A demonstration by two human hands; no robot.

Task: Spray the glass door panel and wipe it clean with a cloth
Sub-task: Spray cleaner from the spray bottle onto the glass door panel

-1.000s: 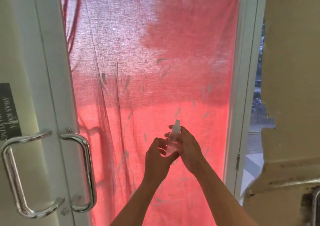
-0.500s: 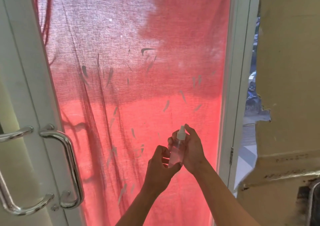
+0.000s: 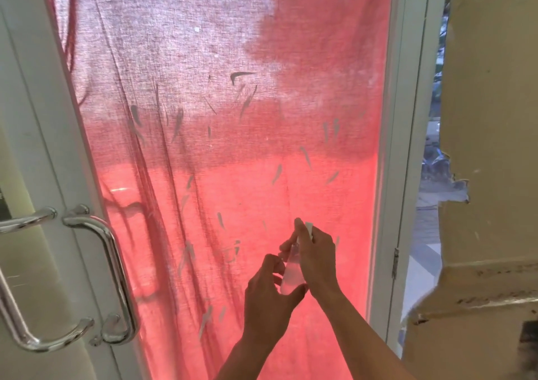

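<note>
Our right hand (image 3: pixel 317 258) grips the upper half of the spray bottle (image 3: pixel 291 274), with the index finger lying over the white nozzle (image 3: pixel 309 228). Our left hand (image 3: pixel 266 296) pinches the bottle's base: thumb under it, fingers curled against its side. The bottle is clear, slightly tilted, and held in front of the lower right part of the glass door panel (image 3: pixel 233 146); we cannot tell if it touches the glass. The panel carries grey streaks (image 3: pixel 178 123) across its middle and lower area. A red curtain (image 3: pixel 320 59) hangs behind the panel, covering it. Chrome handle (image 3: pixel 116 274) is at the panel's left edge, white frame (image 3: pixel 390 146) at its right edge, beige wall (image 3: pixel 495 117) further right of the panel.
</note>
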